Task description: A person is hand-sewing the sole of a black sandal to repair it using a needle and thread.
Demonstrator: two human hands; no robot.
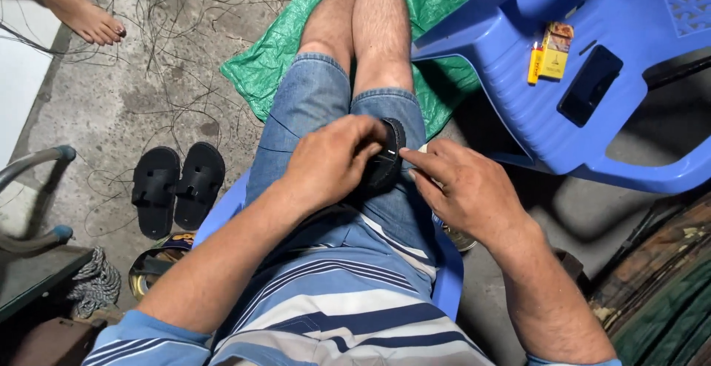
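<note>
I sit on a blue seat (222, 207) with my legs out, in denim shorts. A dark round ring-shaped part (386, 160) rests on my right thigh. My left hand (329, 162) is closed over its left side, fingers curled on its rim. My right hand (459, 188) is at its right edge, index finger and thumb pinched at the ring's lower side. What the right fingertips pinch is too small to tell.
A blue plastic chair (563, 77) lies tipped at right, carrying a yellow pack (555, 49), a lighter (533, 62) and a black phone (589, 85). Green tarp (274, 62) lies under my legs. Black sandals (178, 185) and thin wires lie at left. Another person's foot (92, 22) shows at top left.
</note>
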